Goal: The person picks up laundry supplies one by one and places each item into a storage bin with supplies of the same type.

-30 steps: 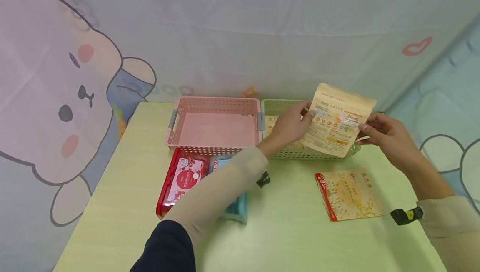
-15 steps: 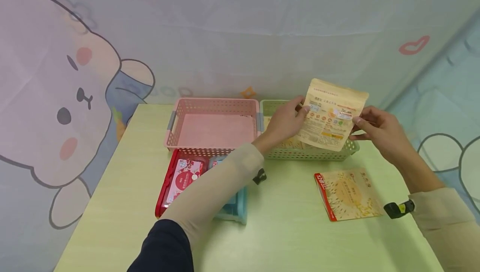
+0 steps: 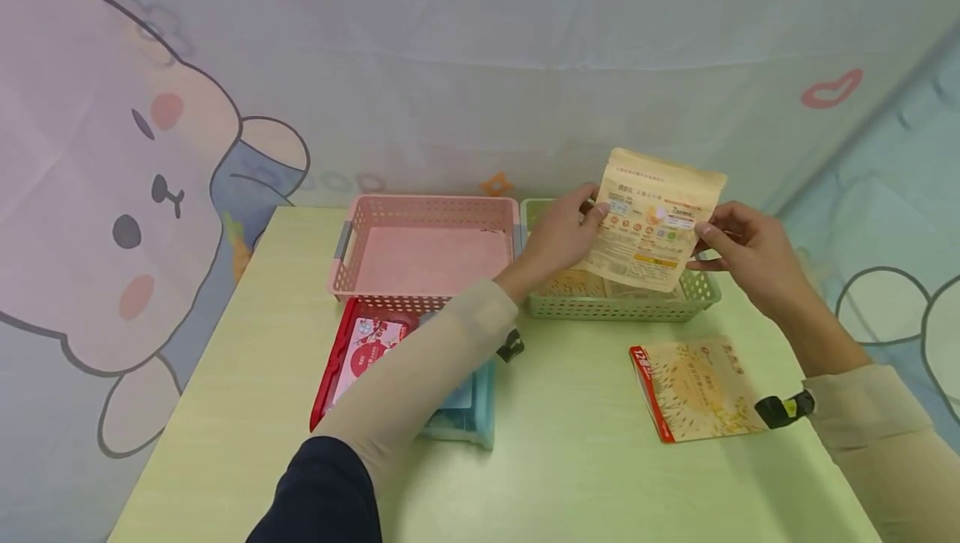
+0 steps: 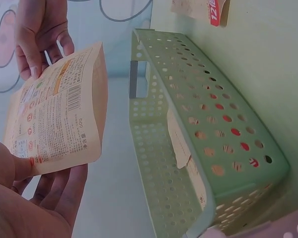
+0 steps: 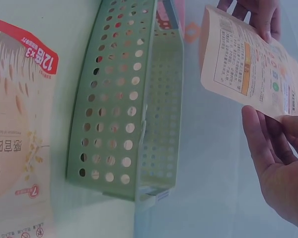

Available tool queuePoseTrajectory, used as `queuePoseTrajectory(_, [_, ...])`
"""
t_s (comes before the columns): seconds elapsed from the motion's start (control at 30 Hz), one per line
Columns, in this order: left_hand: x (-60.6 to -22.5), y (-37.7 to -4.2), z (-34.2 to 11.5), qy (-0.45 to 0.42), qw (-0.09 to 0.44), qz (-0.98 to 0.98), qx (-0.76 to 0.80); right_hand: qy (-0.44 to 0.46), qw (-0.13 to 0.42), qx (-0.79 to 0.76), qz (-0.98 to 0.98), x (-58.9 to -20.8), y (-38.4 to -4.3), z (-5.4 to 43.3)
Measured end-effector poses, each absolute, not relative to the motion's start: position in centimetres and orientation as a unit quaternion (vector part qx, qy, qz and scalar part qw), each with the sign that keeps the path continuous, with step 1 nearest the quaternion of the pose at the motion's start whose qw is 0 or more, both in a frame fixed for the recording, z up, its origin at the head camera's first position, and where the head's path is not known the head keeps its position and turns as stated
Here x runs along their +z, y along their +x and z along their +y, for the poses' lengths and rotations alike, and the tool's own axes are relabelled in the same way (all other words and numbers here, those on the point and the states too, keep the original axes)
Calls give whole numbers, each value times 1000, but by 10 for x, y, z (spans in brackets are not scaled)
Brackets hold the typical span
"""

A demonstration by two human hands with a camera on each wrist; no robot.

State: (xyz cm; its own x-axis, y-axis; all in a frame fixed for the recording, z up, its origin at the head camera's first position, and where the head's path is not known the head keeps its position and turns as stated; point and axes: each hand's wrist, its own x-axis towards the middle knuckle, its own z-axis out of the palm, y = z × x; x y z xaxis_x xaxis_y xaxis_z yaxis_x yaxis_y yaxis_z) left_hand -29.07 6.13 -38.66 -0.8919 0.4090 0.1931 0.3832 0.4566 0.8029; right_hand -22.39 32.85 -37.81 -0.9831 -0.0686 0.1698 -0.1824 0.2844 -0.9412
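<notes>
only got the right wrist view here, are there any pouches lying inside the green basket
Observer: Yes, the head view shows cream pouches lying in the green basket, partly hidden behind the held pouch.
Operator: ok and whats in front of that pink thing at the top edge
Observer: In the head view, a red box and a blue box sit side by side in front of that pink basket.

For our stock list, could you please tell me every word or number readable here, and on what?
Lying pouch: "12倍×3"; remaining print uncertain.
Held pouch: too small.
Basketed pouches: too small.
Red box: too blurred.
Blue box: largely hidden.
Wall cloth: faint letters, unreadable.
</notes>
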Motion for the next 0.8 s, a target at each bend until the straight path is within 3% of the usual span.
queuePoseTrajectory(0.4, [-389,-296,48,222,12,848,482,75,67,550,-829,-380,-234,312])
queuePoseTrajectory(0.8, [-392,-303,35,212,7,854,475,71,52,560,-823,-383,-243,301])
